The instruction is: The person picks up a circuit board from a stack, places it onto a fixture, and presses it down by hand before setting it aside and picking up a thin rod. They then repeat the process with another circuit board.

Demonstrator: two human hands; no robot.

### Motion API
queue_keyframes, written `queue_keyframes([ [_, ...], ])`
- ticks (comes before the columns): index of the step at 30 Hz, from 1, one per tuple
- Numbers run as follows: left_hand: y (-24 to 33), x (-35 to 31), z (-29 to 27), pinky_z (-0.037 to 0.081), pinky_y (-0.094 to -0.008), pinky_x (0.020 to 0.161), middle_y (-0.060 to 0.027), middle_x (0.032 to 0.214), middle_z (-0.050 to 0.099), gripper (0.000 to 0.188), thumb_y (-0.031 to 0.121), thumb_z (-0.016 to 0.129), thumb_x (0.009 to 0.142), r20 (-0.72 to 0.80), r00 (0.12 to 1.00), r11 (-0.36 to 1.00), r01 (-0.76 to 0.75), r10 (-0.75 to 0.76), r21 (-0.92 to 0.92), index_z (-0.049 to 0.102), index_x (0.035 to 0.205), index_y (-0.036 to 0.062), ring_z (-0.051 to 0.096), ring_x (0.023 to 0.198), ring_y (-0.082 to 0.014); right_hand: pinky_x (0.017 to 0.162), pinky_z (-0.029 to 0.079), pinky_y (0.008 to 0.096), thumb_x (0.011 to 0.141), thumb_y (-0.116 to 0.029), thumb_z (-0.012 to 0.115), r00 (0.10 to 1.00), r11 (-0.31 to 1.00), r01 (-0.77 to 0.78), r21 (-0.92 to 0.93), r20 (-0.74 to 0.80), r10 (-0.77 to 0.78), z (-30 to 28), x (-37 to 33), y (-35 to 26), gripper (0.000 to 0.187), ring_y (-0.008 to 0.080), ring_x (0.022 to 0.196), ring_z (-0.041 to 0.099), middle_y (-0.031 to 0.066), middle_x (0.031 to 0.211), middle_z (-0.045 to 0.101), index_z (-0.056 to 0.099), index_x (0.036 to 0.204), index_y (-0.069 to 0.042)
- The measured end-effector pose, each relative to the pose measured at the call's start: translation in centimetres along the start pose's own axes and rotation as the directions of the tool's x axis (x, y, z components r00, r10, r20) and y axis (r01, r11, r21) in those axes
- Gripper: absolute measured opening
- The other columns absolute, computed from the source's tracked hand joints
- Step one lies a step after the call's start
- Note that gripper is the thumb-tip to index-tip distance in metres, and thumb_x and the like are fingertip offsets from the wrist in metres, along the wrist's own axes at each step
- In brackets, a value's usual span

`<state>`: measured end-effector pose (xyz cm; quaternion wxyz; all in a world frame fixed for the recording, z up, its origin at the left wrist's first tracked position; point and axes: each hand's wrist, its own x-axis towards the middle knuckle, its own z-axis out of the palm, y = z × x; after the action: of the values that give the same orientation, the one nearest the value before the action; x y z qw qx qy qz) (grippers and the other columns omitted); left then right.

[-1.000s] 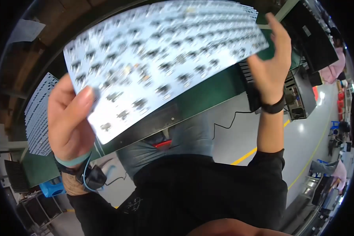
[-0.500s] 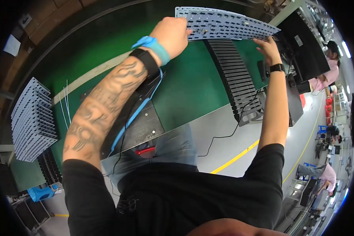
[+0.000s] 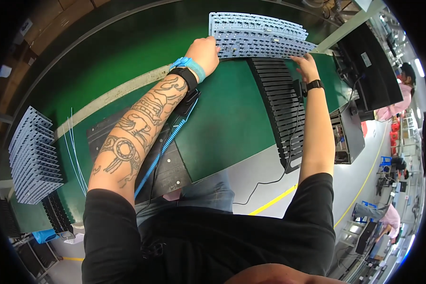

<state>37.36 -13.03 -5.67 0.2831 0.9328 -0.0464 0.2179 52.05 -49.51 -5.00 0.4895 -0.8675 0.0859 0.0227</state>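
A long pale-blue circuit board [image 3: 251, 47] with rows of small black parts stands on edge at the far end of a black slotted rack [image 3: 275, 90]. My left hand [image 3: 204, 53] is closed on its left end, the fingers partly hidden by the board. Close to the lower right edge of the board is my right hand [image 3: 307, 68], its fingers apart; whether the fingertips touch it, I cannot tell. Just behind stand more circuit boards [image 3: 270, 23] of the same kind, upright.
A dense row of similar boards [image 3: 35, 156] stands at the left in another black rack [image 3: 57, 213]. Thin white strips [image 3: 73, 146] rise beside it. A blue coiled cord [image 3: 161, 154] runs from my left wrist. A black monitor [image 3: 371, 61] stands at the right; people sit beyond.
The held board has shifted left and lower, and the boards behind it now show above its top edge. My right hand has moved left along it. The whole view has shifted slightly.
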Motion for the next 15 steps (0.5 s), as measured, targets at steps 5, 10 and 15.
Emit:
queue_keyframes([
  [5,0.7,0.3,0.1,0.054,-0.0495,0.081,-0.0283,0.091,0.068,0.025,0.018,0.064,0.095,0.102,0.994,0.999,0.034,-0.032,-0.020,0.063,0.098,-0.0068,0.066,0.089,-0.0455,0.107,0.044,0.0467,0.083,-0.017,0.077,0.999,1.000,0.012,0.010,-0.037,-0.012,0.0,-0.1,-0.3,0.094,0.0303,0.134,0.051,0.0183,0.144,0.053,0.021,0.158,0.001],
  [10,0.6,1.0,0.8,0.054,-0.0483,0.080,-0.0275,0.089,0.069,0.026,0.020,0.065,0.095,0.088,0.996,1.000,0.008,-0.006,-0.025,0.064,0.098,-0.0061,0.067,0.086,-0.0443,0.107,0.044,0.0478,0.084,-0.014,0.074,1.000,1.000,-0.008,-0.017,-0.005,0.008,-0.9,1.3,0.9,0.092,0.0312,0.133,0.052,0.0186,0.146,0.052,0.020,0.158,0.000],
  [15,-0.2,1.5,0.1,0.056,-0.0450,0.080,-0.0261,0.094,0.071,0.029,0.023,0.067,0.094,0.166,0.979,0.982,0.143,-0.122,-0.119,0.066,0.100,-0.0058,0.070,0.088,-0.0397,0.102,0.048,0.0466,0.085,-0.012,0.072,0.998,1.000,0.023,-0.006,0.056,-0.023,-0.8,1.9,-0.3,0.089,0.0296,0.128,0.057,0.0172,0.140,0.057,0.023,0.158,0.000],
])
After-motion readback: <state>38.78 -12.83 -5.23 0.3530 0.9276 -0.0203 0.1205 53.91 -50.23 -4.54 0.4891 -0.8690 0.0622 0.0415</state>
